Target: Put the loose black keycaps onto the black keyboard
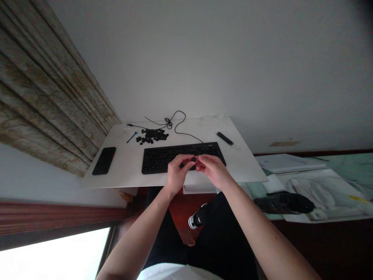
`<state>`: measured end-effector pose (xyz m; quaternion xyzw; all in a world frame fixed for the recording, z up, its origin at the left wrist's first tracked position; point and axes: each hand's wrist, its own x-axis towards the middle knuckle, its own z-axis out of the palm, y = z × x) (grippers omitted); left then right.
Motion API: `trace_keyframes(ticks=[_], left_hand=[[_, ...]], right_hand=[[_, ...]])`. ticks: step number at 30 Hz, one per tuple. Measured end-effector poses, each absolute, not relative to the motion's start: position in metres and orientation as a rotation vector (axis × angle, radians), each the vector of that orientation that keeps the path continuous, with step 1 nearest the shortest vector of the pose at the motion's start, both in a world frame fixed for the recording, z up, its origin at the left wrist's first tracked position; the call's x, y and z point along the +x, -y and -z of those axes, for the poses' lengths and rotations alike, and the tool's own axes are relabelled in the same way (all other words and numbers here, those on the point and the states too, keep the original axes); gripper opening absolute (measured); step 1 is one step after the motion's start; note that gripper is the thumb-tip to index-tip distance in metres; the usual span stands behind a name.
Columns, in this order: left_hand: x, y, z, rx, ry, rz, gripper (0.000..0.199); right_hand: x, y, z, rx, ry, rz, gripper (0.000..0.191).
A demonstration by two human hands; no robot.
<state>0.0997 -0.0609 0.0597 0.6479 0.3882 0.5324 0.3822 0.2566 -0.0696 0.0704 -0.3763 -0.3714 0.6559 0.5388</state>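
White tabletop (246, 165) is seen at a slant against a pale wall (204, 58), with a patterned curtain (43, 89) hung to the left. On the tabletop are laid a black phone (104, 160), a black computer keyboard (159, 161), and a short black bar (225, 138). A looped black cable (177, 126) is run to the keyboard's far edge. A heap of loose black keycaps (152, 136) is piled beyond the keyboard, just beside a thin blue tool (132, 137). Over the keyboard's right half, the left hand (177, 174) and the right hand (212, 170) are brought together, neither spread. A small black keycap (193, 159) is pinched between their fingertips, above the keys.
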Motion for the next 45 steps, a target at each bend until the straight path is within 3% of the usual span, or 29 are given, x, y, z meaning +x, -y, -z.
trace_keyframes(ticks=[5,12,18,24,31,45], left_hand=[[0.1,0.059,-0.053,1.47,-0.958,-1.335,0.024],[0.1,0.047,-0.047,1.95,-0.967,-1.314,0.014],[0.113,0.032,-0.03,2.255,-0.982,-1.203,0.019],[0.104,0.027,0.001,2.54,-1.258,-0.95,0.024],[0.101,0.025,0.018,2.622,-1.245,-0.894,0.022],[0.103,0.023,0.019,2.59,-1.26,-0.88,0.023]], right_hand=[[0.26,0.072,-0.076,-0.919,0.952,-1.556,0.021],[0.278,0.06,-0.08,-1.213,1.188,-1.502,0.03],[0.299,0.041,-0.072,-1.307,1.361,-1.504,0.026],[0.332,0.02,-0.046,-1.638,1.548,-1.209,0.02],[0.337,0.004,-0.034,-1.674,2.076,-0.949,0.011],[0.341,-0.011,-0.028,-1.702,2.165,-1.1,0.008]])
